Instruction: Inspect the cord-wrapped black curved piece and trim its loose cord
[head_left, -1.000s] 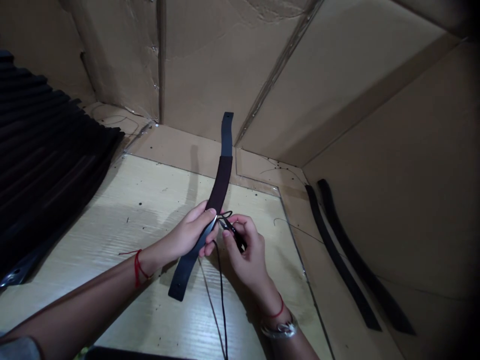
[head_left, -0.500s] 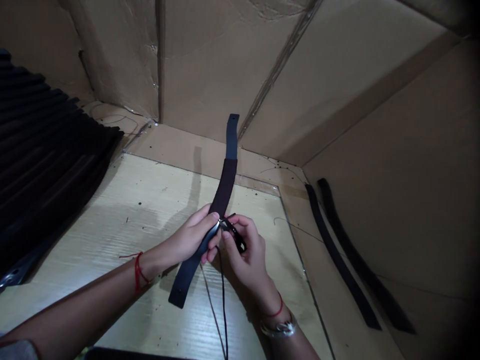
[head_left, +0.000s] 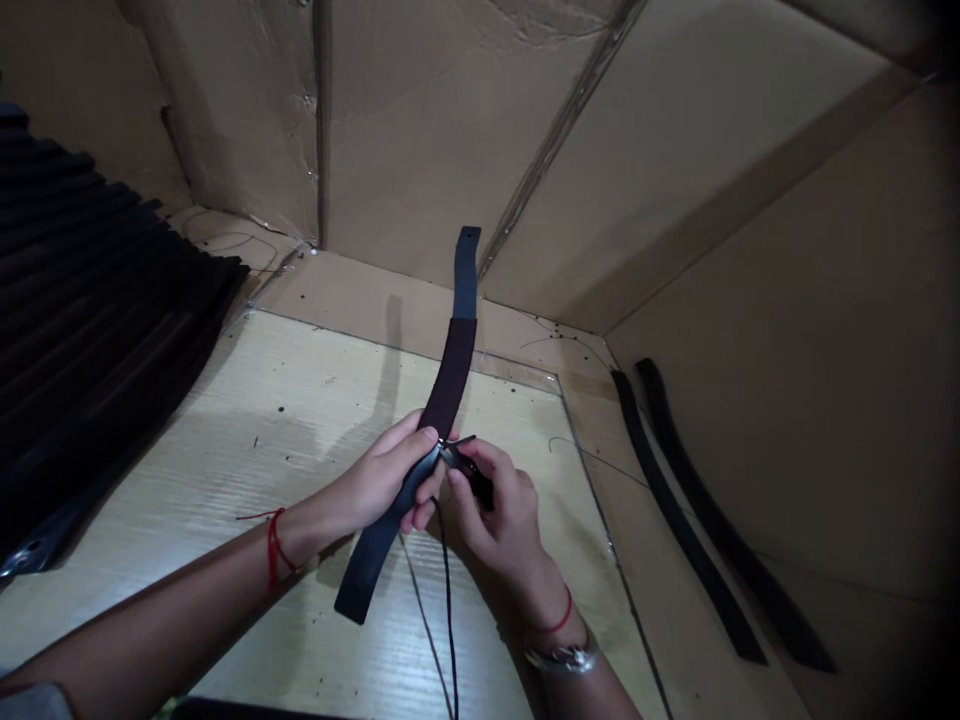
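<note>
A long dark strap (head_left: 454, 375), its middle dark maroon and its ends blue-grey, runs slantwise above the pale board. My left hand (head_left: 397, 470) is closed round it near the lower edge of the maroon part, thumb on top. In my right hand (head_left: 499, 505) is a small black tool (head_left: 474, 480), pinched between thumb and fingers, its tip touching the strap beside my left thumb. The tool's exact kind is hard to make out. A dark cord (head_left: 448, 590) hangs from near my left fingers toward the bottom edge.
Many dark strips (head_left: 97, 310) are piled at the left. Two dark straps (head_left: 686, 520) lie at the right on cardboard, with loose threads near them. Cardboard walls (head_left: 450, 130) stand behind the pale board (head_left: 300, 400).
My right hand has shifted slightly right and down, and the black tool has turned a little with it. The strap's lower end has moved slightly down and left.
</note>
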